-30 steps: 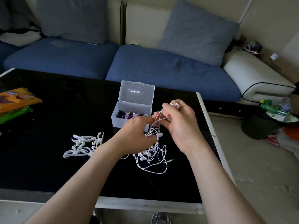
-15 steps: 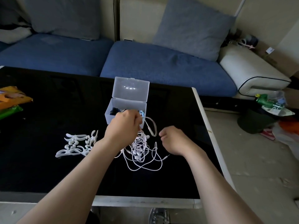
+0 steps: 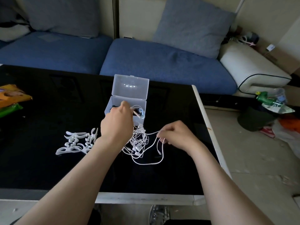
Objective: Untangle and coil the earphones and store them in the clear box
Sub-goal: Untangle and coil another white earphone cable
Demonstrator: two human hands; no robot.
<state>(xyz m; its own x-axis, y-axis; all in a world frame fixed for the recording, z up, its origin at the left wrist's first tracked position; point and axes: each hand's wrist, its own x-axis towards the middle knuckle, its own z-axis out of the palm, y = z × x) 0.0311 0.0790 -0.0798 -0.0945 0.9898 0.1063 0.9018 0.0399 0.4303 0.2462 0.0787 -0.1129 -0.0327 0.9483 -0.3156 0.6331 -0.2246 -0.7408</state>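
Observation:
The clear box [image 3: 140, 99] stands open on the black table [image 3: 48, 168], its lid tilted back and small dark and coloured items inside. My left hand [image 3: 117, 123] reaches over the box's front rim, fingers pinched on a coil of white earphone cable lying in the box. A tangled pile of white earphones [image 3: 140, 143] lies on the table just in front of the box. My right hand [image 3: 174, 134] rests to the right of the pile, pinching a strand that runs out of it.
A white decorative cut-out [image 3: 78, 141] lies left of my left arm. Orange and green snack packets [image 3: 9, 101] sit at the table's left edge. A blue sofa [image 3: 162, 62] stands behind the table. The table's white right edge [image 3: 209, 127] borders a cluttered floor.
My left hand carried a coiled earphone from in front of the box to its opening. My right hand let go of that coil, dropped to the table and pinched a strand of the pile.

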